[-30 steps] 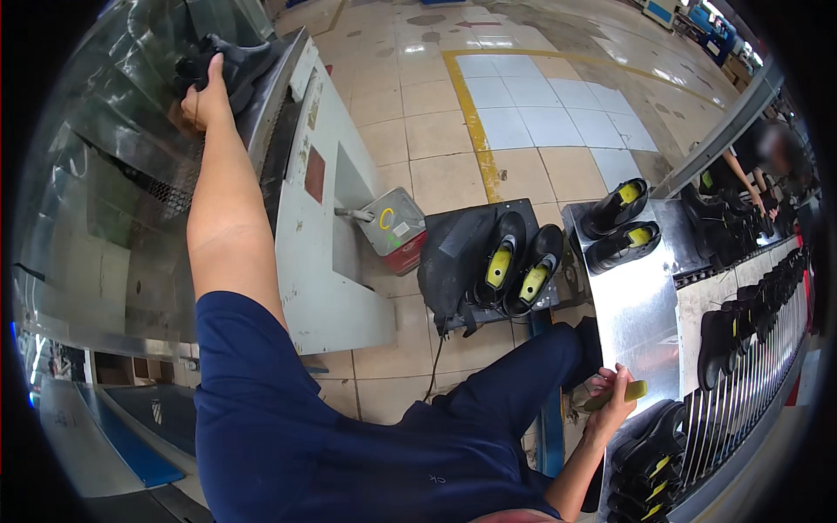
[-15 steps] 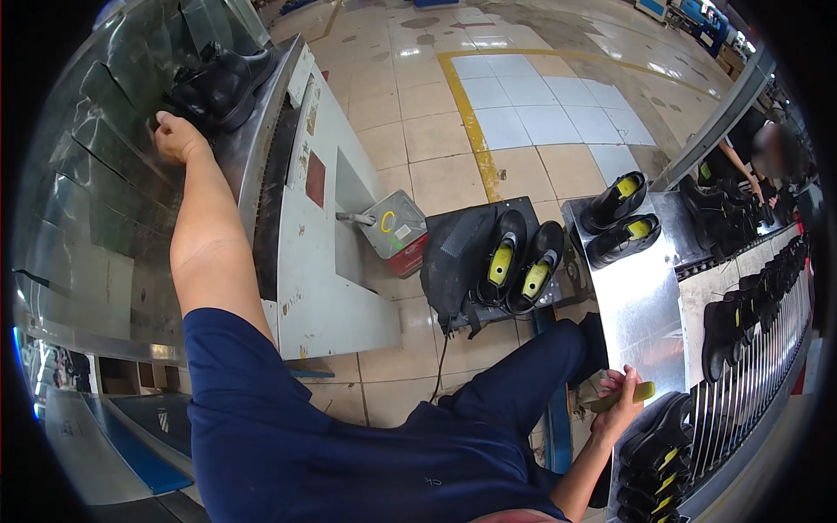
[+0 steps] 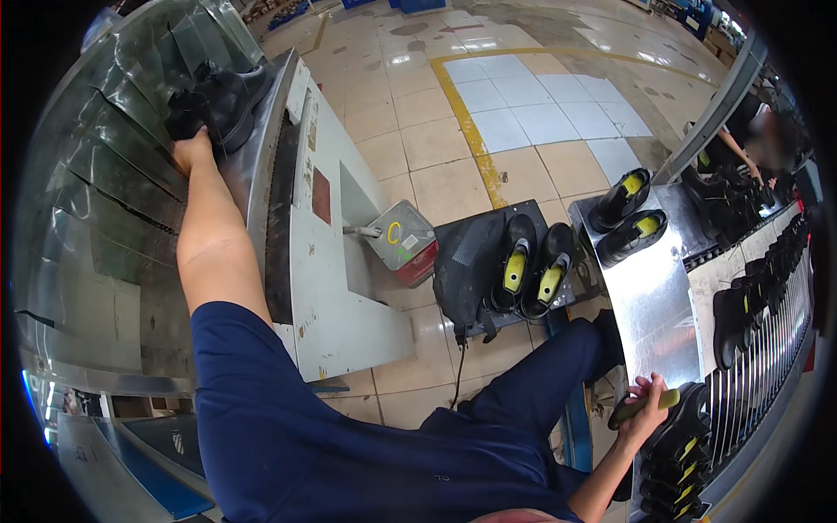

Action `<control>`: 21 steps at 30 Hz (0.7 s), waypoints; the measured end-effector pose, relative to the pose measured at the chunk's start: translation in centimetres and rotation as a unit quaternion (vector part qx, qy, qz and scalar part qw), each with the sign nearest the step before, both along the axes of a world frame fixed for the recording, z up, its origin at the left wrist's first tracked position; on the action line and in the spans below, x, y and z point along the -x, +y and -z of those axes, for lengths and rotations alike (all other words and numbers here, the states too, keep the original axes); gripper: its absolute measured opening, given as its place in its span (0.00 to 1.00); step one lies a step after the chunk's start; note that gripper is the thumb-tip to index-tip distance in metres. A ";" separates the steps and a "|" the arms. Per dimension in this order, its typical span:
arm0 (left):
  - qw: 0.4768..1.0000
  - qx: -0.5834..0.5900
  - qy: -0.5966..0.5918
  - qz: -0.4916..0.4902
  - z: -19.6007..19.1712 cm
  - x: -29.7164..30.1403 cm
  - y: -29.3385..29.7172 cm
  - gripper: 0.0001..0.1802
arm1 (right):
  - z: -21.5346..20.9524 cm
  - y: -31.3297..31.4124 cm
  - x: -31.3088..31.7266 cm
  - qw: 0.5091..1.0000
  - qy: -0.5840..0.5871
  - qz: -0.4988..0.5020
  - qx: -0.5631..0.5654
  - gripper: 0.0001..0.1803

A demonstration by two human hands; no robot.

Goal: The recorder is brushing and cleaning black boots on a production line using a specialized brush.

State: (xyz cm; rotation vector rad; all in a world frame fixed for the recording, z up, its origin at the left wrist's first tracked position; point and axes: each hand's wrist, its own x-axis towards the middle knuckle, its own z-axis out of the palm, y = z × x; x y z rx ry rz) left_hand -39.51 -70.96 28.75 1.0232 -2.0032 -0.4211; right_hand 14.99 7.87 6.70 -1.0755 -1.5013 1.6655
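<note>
At the upper left, my left hand point(image 3: 190, 153) reaches into the clear-curtained machine and closes on the near end of a black shoe point(image 3: 187, 115). Its fingertips are partly hidden. Beside that shoe stands another black shoe point(image 3: 234, 103) on the metal ledge. My right hand point(image 3: 645, 417), at the lower right, is wrapped round a slim olive-green object point(image 3: 669, 398) with a dark far end; its kind is unclear. That hand hovers by the metal bench point(image 3: 654, 314), close to a row of black shoes point(image 3: 676, 453) with yellow insides.
Black shoes with yellow insoles point(image 3: 549, 281) stand on a low dark table point(image 3: 565, 235) ahead. Another pair point(image 3: 632, 235) is at the bench's far end. A rack of shoes point(image 3: 754, 296) runs along the right; a person point(image 3: 741, 131) works beyond. A square tin point(image 3: 405, 235) sits by the machine.
My left hand has moved from beside the black shoes onto the nearer one and closed on it. My right hand still holds the olive-green object. The whole view has shifted slightly.
</note>
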 end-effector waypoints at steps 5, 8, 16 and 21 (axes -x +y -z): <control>0.998 -0.014 0.004 -0.060 0.1 -2.8 -4.6 0.50 | 0.0 0.1 -2.2 0.998 -0.045 0.024 -0.020 0.19; 0.997 0.015 -0.038 -0.070 0.1 -2.7 -6.2 0.48 | 0.4 0.2 -4.3 0.997 -0.053 0.053 -0.025 0.20; 0.993 -0.091 -0.002 -0.081 -2.7 -1.5 -7.3 0.54 | 2.0 0.5 -5.6 0.996 -0.065 0.059 -0.018 0.21; 0.974 0.046 -0.202 0.095 -4.8 -5.0 -3.8 0.33 | 1.1 0.1 -6.3 0.993 -0.074 0.092 -0.012 0.21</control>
